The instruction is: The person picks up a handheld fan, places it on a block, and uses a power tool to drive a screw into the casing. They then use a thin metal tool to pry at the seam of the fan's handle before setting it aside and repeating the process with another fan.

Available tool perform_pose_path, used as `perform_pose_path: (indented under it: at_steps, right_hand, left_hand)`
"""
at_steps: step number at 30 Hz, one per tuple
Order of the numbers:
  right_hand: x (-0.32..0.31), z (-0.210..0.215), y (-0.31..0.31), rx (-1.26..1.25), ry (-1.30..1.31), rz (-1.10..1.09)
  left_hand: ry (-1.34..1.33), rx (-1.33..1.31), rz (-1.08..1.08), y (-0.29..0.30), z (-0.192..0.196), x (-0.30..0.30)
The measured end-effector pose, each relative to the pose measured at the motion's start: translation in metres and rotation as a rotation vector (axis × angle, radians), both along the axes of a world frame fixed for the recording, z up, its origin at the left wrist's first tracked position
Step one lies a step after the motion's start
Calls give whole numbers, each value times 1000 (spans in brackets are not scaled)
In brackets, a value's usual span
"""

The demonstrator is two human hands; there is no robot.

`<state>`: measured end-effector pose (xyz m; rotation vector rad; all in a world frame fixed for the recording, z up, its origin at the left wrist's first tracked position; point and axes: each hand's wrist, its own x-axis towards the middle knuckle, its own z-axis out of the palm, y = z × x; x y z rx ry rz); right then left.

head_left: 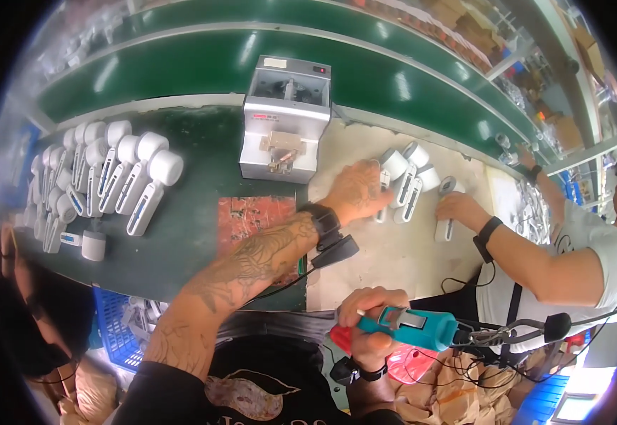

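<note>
My left hand (357,190) reaches across the bench, its fingers closed around a slim white handheld device (381,215). Just right of that hand are several similar white devices (409,200), each with a wide round head. Near the bench's front edge, my right hand (374,324) grips a teal electric screwdriver (425,330), whose back end hangs from a metal clip and cable. The screwdriver's tip is hidden by my hand. Between my arms and the green wall stands a grey metal screw feeder (286,124).
Many white devices (128,177) stand in rows on the bench's left. A red patterned mat (252,219) lies under my left forearm. At right, a co-worker's hand (462,210) holds another white device (444,225). A blue crate (116,329) sits below the bench.
</note>
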<state>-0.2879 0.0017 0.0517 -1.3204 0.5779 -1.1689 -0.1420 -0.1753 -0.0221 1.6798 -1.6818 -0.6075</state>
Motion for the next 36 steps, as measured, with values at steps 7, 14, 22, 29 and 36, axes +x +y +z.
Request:
perform_pose_path:
  at_steps: [7, 14, 22, 29, 36]
  right_hand:
    - [9, -28, -50, -127, 153, -353]
    - [28, -36, -64, -135, 181, -292]
    - [59, 24, -66, -105, -93, -173]
    - [129, 35, -98, -81, -136, 11]
    - [190, 32, -128, -243, 22, -68]
  left_hand:
    - [38, -160, -17, 77, 35, 27]
    - [-96, -232, -176, 156, 63, 88]
    - [-132, -217, -218, 170, 47, 125]
    - [-96, -385, -193, 182, 38, 125]
    - [-85, -346, -138, 171, 25, 140]
